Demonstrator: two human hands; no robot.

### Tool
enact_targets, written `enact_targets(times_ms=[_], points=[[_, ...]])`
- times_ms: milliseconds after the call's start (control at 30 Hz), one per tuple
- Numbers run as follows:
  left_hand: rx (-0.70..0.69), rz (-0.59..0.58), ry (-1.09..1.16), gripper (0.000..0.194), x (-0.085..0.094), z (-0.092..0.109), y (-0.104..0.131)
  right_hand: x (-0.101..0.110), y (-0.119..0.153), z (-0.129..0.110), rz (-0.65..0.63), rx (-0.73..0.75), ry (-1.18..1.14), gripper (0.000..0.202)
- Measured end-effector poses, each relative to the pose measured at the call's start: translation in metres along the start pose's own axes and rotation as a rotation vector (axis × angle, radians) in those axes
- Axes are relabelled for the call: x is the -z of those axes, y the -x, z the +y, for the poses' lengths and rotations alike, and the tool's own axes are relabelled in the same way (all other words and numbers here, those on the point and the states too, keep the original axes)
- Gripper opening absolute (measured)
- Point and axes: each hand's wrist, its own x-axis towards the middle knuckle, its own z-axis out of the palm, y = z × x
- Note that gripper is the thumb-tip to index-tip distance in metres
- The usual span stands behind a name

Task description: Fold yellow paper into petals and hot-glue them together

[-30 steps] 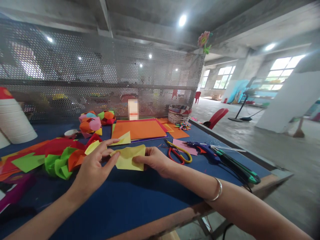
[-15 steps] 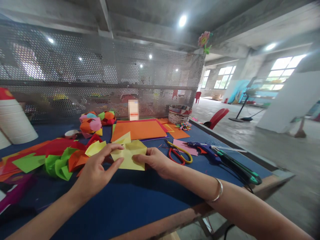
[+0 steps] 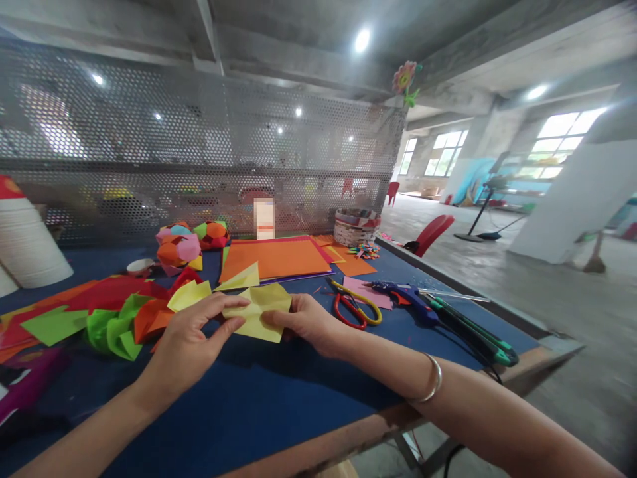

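A creased yellow paper (image 3: 259,307) is held between both hands above the blue table. My left hand (image 3: 192,338) pinches its left edge between thumb and fingers. On the right side, my right hand (image 3: 311,322) grips the paper with the thumb on top, its other fingers mostly hidden behind. Just beyond the paper lies a yellow paper triangle (image 3: 241,277). Another folded yellow piece (image 3: 190,295) rests past my left hand, beside orange (image 3: 153,317) and green folded papers (image 3: 117,328).
Red-and-yellow scissors (image 3: 355,309), a blue glue gun (image 3: 411,297) and a green-black cutter (image 3: 472,332) lie at the right. Behind are stacked orange sheets (image 3: 279,259), a woven basket (image 3: 355,229) and paper balls (image 3: 180,249). White paper cups (image 3: 32,239) stand far left.
The yellow paper has tilted and its left part is bent more narrowly between my left fingers and thumb. My left hand has shifted slightly toward the right hand.
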Motion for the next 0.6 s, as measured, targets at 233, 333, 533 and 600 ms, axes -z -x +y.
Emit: enact_targets(times_ms=[233,333,533,600], points=[[-0.084,0.01,-0.107,0.021,-0.001,0.001,0.003,-0.001,-0.002,0.003,-0.001,0.062,-0.011,0.008],[-0.129,0.012,-0.123,0.025,-0.002,0.0,0.004,0.0,-0.006,0.009,0.0,0.106,-0.014,0.012],[-0.168,0.022,-0.146,0.029,-0.002,0.001,0.006,0.003,-0.009,0.018,-0.069,0.252,0.126,0.022],[-0.14,0.002,-0.129,0.033,-0.001,0.002,0.005,0.004,-0.008,0.019,-0.074,0.267,0.203,0.021]])
